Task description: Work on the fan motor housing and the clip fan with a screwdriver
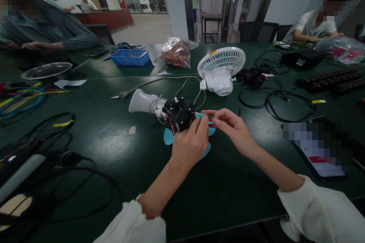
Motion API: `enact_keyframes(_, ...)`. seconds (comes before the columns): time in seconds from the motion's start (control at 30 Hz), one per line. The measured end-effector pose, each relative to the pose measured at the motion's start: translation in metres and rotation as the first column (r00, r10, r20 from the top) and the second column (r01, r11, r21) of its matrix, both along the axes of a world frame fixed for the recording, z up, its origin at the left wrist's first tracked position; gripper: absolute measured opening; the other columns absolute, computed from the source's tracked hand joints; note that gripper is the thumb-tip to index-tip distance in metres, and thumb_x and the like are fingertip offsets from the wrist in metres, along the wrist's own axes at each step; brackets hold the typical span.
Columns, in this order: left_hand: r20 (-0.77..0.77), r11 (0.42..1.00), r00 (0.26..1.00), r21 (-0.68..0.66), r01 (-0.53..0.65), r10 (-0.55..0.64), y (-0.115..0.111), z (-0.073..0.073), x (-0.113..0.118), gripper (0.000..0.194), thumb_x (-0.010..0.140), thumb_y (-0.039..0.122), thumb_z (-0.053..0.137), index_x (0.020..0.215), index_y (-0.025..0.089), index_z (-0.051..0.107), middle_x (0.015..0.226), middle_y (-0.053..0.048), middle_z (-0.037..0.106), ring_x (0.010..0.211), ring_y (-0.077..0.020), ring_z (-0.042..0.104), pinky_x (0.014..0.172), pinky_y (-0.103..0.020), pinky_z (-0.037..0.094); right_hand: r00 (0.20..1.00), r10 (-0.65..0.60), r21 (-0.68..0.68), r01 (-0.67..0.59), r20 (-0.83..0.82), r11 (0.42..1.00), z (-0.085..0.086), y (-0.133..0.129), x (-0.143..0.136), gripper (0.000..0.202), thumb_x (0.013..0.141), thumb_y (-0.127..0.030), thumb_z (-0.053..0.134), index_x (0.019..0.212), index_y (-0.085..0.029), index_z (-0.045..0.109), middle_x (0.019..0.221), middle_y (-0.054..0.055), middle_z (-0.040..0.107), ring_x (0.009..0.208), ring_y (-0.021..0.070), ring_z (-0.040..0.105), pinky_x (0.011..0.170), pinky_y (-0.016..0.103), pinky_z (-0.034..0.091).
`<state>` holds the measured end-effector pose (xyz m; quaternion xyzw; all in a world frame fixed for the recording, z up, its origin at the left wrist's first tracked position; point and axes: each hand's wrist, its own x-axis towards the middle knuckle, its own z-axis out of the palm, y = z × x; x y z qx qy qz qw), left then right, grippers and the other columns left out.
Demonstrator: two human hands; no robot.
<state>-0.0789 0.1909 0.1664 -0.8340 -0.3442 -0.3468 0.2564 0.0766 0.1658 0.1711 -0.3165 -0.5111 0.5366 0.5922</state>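
Note:
A black fan motor unit (181, 112) lies on its side on the dark green table, with a grey-white stand neck (142, 101) to its left. Light blue fan blades (169, 136) show beneath the motor. My left hand (190, 142) is closed beside the motor's right end, its thumb and forefinger pinched together. My right hand (235, 127) is closed in a pinch just right of those fingertips. A thin piece seems to run between the two hands, too small to name. Behind them, a white fan head with a grille (222, 70) rests tilted on the table.
Toward the back are a blue plastic basket (129, 57) and a clear bag of reddish-brown contents (175, 53). Black cables (268, 102) and a phone (316, 152) lie at right. More cables (71, 159) lie at left. People sit across the table on both sides.

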Motion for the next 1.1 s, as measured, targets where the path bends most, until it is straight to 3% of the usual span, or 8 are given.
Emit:
enact_keyframes(0.37,-0.005,1.0,1.0,0.01,-0.005,0.005,0.0003,0.0014,0.0011,0.025,0.088,0.014,0.05,0.113,0.009,0.055,0.081,-0.003,0.071,0.063,-0.0148,0.066,0.048,-0.027,0.043,0.998,-0.053,-0.033,0.052,-0.021,0.998,0.002,-0.0006,-0.0012,0.008,0.087,-0.029,0.061,0.084,-0.023,0.058,0.119,0.004,0.067,0.105,0.0175,0.065,0.09,0.034,0.051)
enact_keyframes(0.53,0.02,0.999,0.999,-0.038,-0.033,0.034,-0.0005,0.0026,0.0049,0.022,0.091,0.017,0.047,0.111,0.012,0.053,0.084,-0.003,0.071,0.066,-0.0139,0.067,0.049,-0.026,0.043,0.993,-0.116,-0.032,0.115,-0.027,0.993,-0.0006,0.0013,-0.0002,0.009,0.087,-0.03,0.062,0.086,-0.023,0.057,0.111,0.004,0.07,0.099,0.0175,0.067,0.084,0.033,0.054)
enact_keyframes(0.87,0.115,0.991,0.993,-0.132,-0.025,0.04,-0.0019,0.0031,0.0031,0.018,0.09,0.019,0.048,0.107,0.016,0.054,0.087,-0.001,0.071,0.069,-0.0133,0.067,0.051,-0.024,0.044,0.995,-0.102,-0.007,0.102,0.009,0.995,-0.0019,0.0013,-0.001,0.009,0.086,-0.03,0.063,0.087,-0.023,0.057,0.101,0.002,0.072,0.095,0.0172,0.068,0.078,0.031,0.055)
enact_keyframes(1.1,0.065,0.998,0.998,-0.065,-0.018,0.022,0.0002,0.001,0.0018,0.018,0.09,0.017,0.05,0.107,0.015,0.056,0.075,0.0,0.067,0.062,-0.0132,0.064,0.051,-0.024,0.043,0.994,-0.111,-0.024,0.111,0.017,0.994,-0.0012,-0.0003,-0.0026,0.009,0.088,-0.03,0.06,0.088,-0.023,0.055,0.105,0.003,0.071,0.093,0.0173,0.069,0.077,0.032,0.055)
